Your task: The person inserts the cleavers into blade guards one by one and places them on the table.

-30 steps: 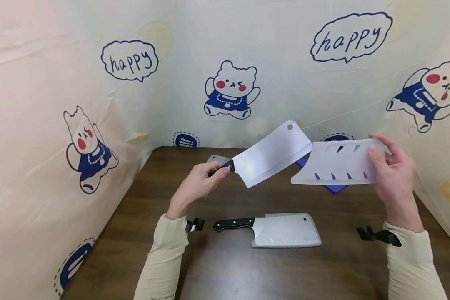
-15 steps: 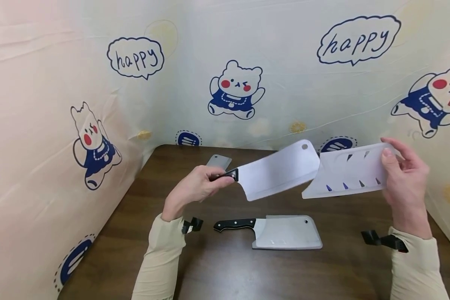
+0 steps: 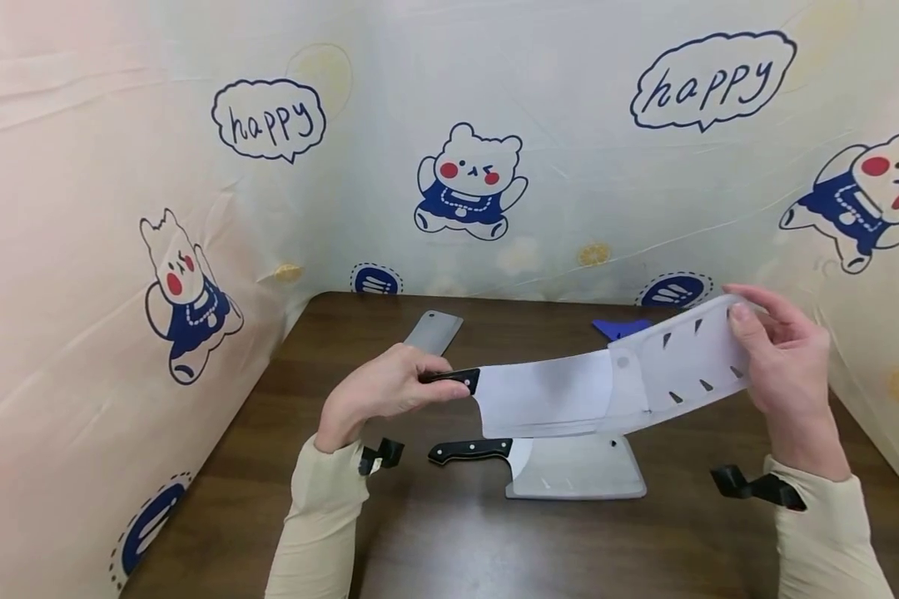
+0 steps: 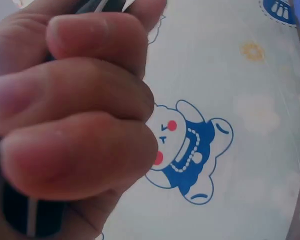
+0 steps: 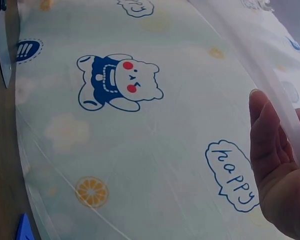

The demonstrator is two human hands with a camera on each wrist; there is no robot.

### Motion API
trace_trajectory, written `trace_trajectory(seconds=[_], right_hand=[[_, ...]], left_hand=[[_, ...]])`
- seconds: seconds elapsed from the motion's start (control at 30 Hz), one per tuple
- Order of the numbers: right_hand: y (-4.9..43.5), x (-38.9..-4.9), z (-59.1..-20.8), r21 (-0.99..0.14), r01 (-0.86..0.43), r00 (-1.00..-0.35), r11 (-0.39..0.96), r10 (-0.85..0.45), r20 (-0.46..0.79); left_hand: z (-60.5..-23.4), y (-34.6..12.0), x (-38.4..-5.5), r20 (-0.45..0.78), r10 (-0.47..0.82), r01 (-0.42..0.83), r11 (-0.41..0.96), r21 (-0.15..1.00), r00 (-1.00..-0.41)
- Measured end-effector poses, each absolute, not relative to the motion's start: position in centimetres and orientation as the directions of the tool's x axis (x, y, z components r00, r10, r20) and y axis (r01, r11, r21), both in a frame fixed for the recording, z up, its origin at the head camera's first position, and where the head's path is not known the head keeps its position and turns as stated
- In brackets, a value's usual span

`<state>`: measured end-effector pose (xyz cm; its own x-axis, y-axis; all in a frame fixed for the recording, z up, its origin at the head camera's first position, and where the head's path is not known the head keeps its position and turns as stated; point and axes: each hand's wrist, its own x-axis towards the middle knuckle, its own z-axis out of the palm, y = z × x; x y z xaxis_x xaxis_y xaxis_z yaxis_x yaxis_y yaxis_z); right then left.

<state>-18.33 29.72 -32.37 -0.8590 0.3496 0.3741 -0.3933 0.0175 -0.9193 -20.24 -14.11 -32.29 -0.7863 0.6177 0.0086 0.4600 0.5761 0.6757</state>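
Observation:
My left hand [image 3: 389, 384] grips a cleaver [image 3: 543, 395] by its black handle, blade pointing right above the table. In the left wrist view its fingers [image 4: 85, 145] curl round the dark handle [image 4: 32, 215]. With thumb and fingers, my right hand [image 3: 787, 345] pinches the far end of a translucent white blade cover [image 3: 692, 353] that has several small slots. The front end of the blade, with its hole, shows through the cover's open end. The cover tilts up to the right. In the right wrist view my right hand [image 5: 282, 165] holds the cover's pale edge [image 5: 285, 105].
Another black-handled cleaver [image 3: 577, 474], its blade in a translucent cover, lies on the brown table [image 3: 449, 549] just in front. Behind my left hand lies a grey blade [image 3: 436, 331]. A blue piece [image 3: 618, 328] is at the back right. Printed cloth [image 3: 562, 166] stands behind.
The cleaver and cover were held apart, end to end; now the blade's front end is inside the cover. The cleaver has come lower, and my right hand has moved left with the cover.

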Motion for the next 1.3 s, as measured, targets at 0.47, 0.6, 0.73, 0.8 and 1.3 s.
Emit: trace_trajectory(seconds=[0.47,0.6,0.73,0.8,1.3], right_hand=[[28.7,-19.1,-32.4,-0.891,-0.446,-0.811,-0.084,0.459,0.363],[28.1,-19.4,-32.8,-0.89,-0.447,-0.82,-0.096,0.442,0.364],[28.0,-19.2,-32.9,-0.903,-0.423,-0.826,-0.068,0.438,0.354],[28.1,-19.0,-32.9,-0.909,-0.414,-0.83,-0.049,0.431,0.355],[24.8,-18.5,-34.5,-0.869,-0.369,-0.867,0.329,0.215,0.45]], left_hand=[[-32.8,-13.2,-20.4,0.166,0.546,0.527,0.616,0.585,-0.821],[-32.6,-13.6,-20.3,0.128,0.519,0.484,0.641,0.596,-0.845],[-32.5,-13.7,-20.3,0.118,0.515,0.475,0.646,0.597,-0.849],[-32.5,-13.6,-20.3,0.129,0.524,0.49,0.643,0.588,-0.842],[-33.4,-10.4,-20.2,0.172,0.602,0.583,0.597,0.551,-0.78]])
